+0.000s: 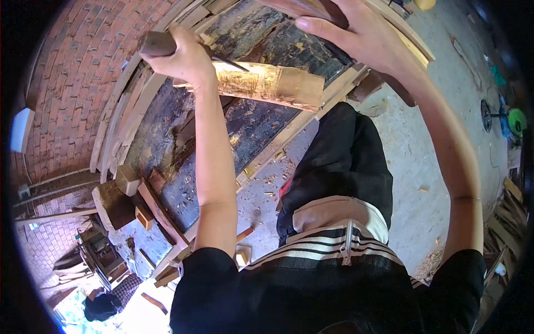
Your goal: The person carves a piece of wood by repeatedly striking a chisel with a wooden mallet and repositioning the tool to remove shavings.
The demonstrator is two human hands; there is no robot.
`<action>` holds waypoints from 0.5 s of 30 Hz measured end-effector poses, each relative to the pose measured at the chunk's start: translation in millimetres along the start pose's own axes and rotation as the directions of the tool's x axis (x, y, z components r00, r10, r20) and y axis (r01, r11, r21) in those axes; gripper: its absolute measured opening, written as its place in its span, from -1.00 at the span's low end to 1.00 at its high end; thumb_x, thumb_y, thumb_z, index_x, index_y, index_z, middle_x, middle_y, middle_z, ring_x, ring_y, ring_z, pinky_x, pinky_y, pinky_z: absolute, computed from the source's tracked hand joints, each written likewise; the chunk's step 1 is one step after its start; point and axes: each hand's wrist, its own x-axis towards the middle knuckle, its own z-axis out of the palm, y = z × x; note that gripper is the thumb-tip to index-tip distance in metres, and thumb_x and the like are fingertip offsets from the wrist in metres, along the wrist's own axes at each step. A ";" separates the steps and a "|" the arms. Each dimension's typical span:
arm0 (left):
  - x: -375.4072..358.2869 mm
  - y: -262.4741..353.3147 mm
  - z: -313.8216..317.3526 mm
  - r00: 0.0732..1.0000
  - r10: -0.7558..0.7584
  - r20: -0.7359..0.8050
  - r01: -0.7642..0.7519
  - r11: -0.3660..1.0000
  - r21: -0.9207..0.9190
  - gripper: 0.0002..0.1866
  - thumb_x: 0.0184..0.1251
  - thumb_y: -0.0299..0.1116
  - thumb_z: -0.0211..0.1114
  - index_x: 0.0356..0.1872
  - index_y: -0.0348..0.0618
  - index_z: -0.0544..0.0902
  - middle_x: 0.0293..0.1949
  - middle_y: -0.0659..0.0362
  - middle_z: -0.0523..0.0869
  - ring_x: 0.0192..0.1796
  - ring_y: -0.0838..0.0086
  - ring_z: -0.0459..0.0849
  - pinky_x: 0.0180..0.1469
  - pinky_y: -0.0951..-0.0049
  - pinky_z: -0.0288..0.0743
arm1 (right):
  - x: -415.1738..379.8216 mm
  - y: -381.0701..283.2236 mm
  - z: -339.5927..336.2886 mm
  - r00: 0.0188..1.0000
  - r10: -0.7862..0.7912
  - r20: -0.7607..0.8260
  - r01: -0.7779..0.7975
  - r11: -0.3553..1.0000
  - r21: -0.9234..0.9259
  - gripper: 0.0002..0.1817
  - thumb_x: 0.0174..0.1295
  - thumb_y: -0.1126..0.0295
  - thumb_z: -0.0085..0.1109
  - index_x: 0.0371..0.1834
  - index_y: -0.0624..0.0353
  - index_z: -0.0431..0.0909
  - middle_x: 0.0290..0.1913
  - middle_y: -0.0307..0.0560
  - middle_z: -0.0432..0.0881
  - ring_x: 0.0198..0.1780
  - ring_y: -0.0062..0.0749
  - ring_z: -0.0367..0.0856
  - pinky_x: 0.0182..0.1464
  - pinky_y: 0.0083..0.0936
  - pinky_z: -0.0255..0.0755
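Note:
My left hand is closed round a tool with a thick dark wooden handle, which looks like a chisel. Its thin dark metal shaft points right, over a pale rough wood piece lying across the dark workbench. At the top edge, my right hand grips a reddish-brown piece of wood, the thumb stretched along its near side. The frame cuts off the right fingers and the far part of that wood.
Long wooden strips lie along the bench's wall side. Wood blocks sit at its lower-left end. A brick wall stands left. Scrap wood is piled right, and shavings dot the floor. Another person is at lower left.

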 end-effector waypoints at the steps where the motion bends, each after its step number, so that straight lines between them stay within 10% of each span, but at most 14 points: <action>1: 0.7 -1.8 1.5 1.000 0.005 0.018 -0.006 1.000 0.006 -0.68 0.18 -0.69 0.19 -0.07 -0.33 0.32 -0.46 0.07 0.59 -0.63 0.49 0.57 -0.63 0.49 0.52 | 1.6 1.3 3.3 1.000 -0.005 0.008 0.005 1.000 0.008 -0.18 0.41 -0.10 0.16 0.52 0.29 0.22 0.33 0.33 0.49 0.37 0.06 0.48 0.38 -0.19 0.33; 5: -3.9 -36.8 -2.8 0.991 0.103 0.084 -0.115 0.981 0.155 -0.73 0.17 -0.56 0.30 -0.17 -0.25 0.40 -0.37 0.12 0.58 -0.43 0.44 0.53 -0.29 0.41 0.50 | 10.2 2.5 10.1 0.991 0.114 0.064 -0.117 0.992 0.040 -0.16 0.40 -0.07 0.20 0.53 0.30 0.21 0.34 0.31 0.50 0.36 0.07 0.50 0.37 -0.19 0.35; 8: -13.0 -33.4 12.6 0.999 0.033 0.042 -0.035 0.998 0.053 -0.71 0.16 -0.48 0.37 -0.17 -0.27 0.45 -0.30 0.13 0.59 -0.31 0.42 0.52 -0.18 0.37 0.46 | 17.9 1.5 14.0 0.991 -0.115 -0.076 0.117 0.993 0.021 -0.25 0.43 -0.02 0.18 0.48 0.32 0.27 0.25 0.25 0.56 0.23 -0.05 0.58 0.23 -0.23 0.44; 11: -11.4 -35.2 15.7 0.958 0.218 0.188 -0.261 0.935 0.242 -0.72 0.11 -0.53 0.33 -0.28 -0.22 0.36 -0.43 0.15 0.55 -0.56 0.54 0.59 -0.58 0.53 0.44 | 32.9 -23.9 -3.3 0.998 -0.051 0.049 0.042 0.985 0.166 -0.34 0.45 0.04 0.19 0.40 0.34 0.34 0.04 0.15 0.65 -0.04 -0.24 0.64 -0.02 -0.33 0.51; 13: -17.8 -31.6 18.0 0.931 0.273 0.241 -0.336 0.900 0.277 -0.73 0.07 -0.48 0.34 -0.34 -0.16 0.37 -0.44 0.25 0.46 -0.48 0.52 0.47 -0.41 0.46 0.37 | 39.5 -41.1 -7.0 0.921 -0.363 -0.142 0.386 0.898 0.211 -0.41 0.47 0.07 0.18 0.34 0.32 0.38 -0.15 0.03 0.67 -0.25 -0.42 0.59 -0.21 -0.44 0.47; 15: -26.6 -27.9 24.8 0.949 0.238 0.206 -0.283 0.932 0.227 -0.71 0.04 -0.45 0.37 -0.35 -0.16 0.38 -0.43 0.26 0.44 -0.43 0.51 0.40 -0.30 0.45 0.34 | 39.0 -60.9 -11.3 0.924 -0.299 -0.240 0.320 0.946 0.053 -0.40 0.48 0.06 0.16 0.38 0.27 0.37 -0.22 0.02 0.68 -0.31 -0.41 0.61 -0.22 -0.43 0.51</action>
